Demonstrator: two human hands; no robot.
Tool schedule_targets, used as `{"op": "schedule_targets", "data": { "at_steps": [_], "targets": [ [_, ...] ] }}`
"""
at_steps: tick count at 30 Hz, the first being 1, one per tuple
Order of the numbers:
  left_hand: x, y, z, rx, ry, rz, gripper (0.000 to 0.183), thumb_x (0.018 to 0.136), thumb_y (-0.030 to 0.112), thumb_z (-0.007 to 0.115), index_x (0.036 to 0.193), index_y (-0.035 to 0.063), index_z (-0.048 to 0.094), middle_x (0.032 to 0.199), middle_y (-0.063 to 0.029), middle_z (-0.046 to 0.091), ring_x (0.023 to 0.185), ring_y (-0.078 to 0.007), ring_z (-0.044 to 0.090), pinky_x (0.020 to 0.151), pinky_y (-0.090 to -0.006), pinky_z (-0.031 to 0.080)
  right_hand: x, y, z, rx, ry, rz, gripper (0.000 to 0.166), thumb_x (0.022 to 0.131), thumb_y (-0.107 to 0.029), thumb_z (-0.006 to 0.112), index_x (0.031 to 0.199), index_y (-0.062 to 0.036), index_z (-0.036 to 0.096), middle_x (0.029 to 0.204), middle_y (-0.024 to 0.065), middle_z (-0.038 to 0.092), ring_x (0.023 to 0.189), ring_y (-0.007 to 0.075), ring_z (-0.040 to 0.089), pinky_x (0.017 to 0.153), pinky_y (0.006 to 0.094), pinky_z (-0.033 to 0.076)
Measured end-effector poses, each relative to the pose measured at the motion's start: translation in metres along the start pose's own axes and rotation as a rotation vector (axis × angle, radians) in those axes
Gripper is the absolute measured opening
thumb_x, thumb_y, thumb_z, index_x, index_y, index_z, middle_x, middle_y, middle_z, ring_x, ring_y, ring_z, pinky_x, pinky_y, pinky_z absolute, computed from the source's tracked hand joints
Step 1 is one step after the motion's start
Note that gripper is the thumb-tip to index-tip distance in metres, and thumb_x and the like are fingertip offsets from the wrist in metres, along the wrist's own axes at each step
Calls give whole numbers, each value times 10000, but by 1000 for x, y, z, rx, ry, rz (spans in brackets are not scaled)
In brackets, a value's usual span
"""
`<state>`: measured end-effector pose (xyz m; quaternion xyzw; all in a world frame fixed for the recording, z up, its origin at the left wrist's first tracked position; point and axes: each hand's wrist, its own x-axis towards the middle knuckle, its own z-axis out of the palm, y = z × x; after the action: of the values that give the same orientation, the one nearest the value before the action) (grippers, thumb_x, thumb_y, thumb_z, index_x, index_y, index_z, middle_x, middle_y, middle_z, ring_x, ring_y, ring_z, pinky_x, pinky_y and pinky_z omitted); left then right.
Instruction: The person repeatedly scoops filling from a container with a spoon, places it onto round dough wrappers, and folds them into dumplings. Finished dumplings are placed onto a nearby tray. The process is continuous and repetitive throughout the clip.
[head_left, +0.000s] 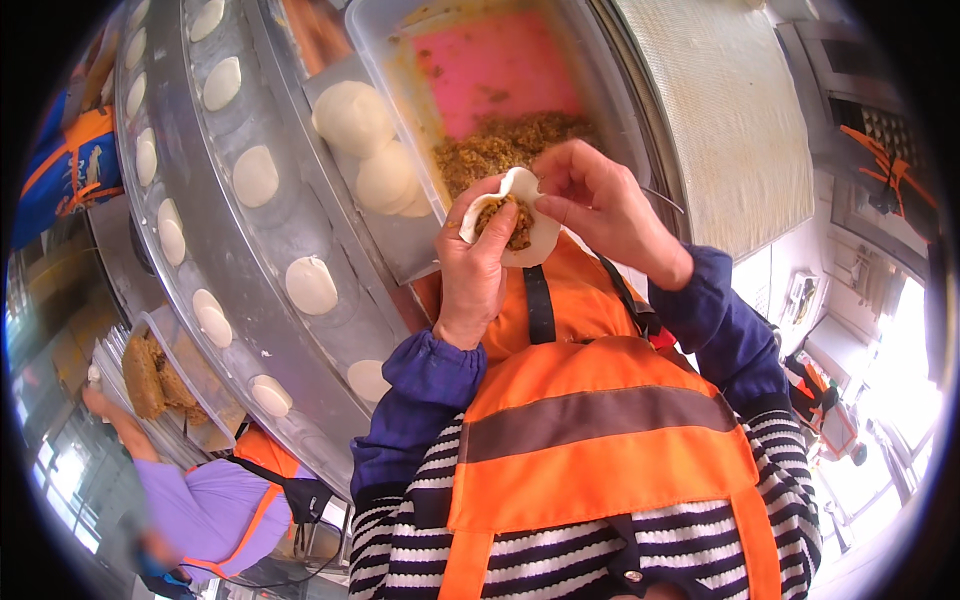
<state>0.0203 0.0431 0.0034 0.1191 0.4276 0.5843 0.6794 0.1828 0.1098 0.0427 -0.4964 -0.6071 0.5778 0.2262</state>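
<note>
My left hand (474, 277) cups a round white dough wrapper (544, 234), its thumb pressed onto a brown chopped filling (519, 234) in the middle. Along the wrapper's far right edge, the thumb and fingers of my right hand (596, 195) pinch the dough. The wrapper's rim is partly folded up around the filling. Just beyond both hands is a translucent plastic tub (397, 97); more of the brown filling (510, 142) is heaped at its near end, and its bottom shows pink. Several pale dough rounds (379, 169) lie stacked on a metal surface to the tub's left.
To the left, a curved metal conveyor (259, 247) carries spaced dough discs (256, 176). Past it, a person in a purple top (217, 510) reaches toward another tub of filling (161, 375). A cloth-like beige panel (739, 127) stands right of my tub.
</note>
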Motion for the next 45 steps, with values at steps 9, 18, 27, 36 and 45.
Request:
{"op": "schedule_targets", "data": {
  "at_steps": [9,18,27,36,45],
  "targets": [
    [-1,0,-13,191,-100,-31,229,966,51,593,1192,23,616,1091,-32,644,985,-87,592,866,-245,493,-4,8,3,-284,-31,-269,135,873,3,641,996,3,586,879,119,564,759,241,598,684,329,499],
    [0,11,-14,280,-122,-97,265,919,40,660,1176,35,597,1063,-21,630,958,-80,582,831,-250,501,-7,3,6,-419,-27,-483,152,848,9,647,981,-3,574,843,121,572,739,265,605,665,351,498],
    [0,12,-22,480,-148,-116,221,918,29,633,1137,46,617,975,1,633,895,-74,578,793,-257,504,-9,0,13,-396,-77,-420,220,830,11,648,1028,-10,554,805,124,563,688,306,590,616,379,477],
    [-1,12,-32,584,-162,-85,234,882,38,630,1116,24,621,949,-41,663,873,-108,615,779,-280,512,-4,2,30,-383,-20,-421,149,831,8,644,960,-23,576,852,142,576,705,336,590,601,387,486],
    [-1,15,-35,609,-200,-164,259,911,71,637,1167,36,615,1007,-47,666,928,-100,619,813,-279,519,-8,13,30,-471,-33,-500,174,819,-6,679,967,-22,588,885,141,572,733,333,594,614,390,489]
  ]
}}
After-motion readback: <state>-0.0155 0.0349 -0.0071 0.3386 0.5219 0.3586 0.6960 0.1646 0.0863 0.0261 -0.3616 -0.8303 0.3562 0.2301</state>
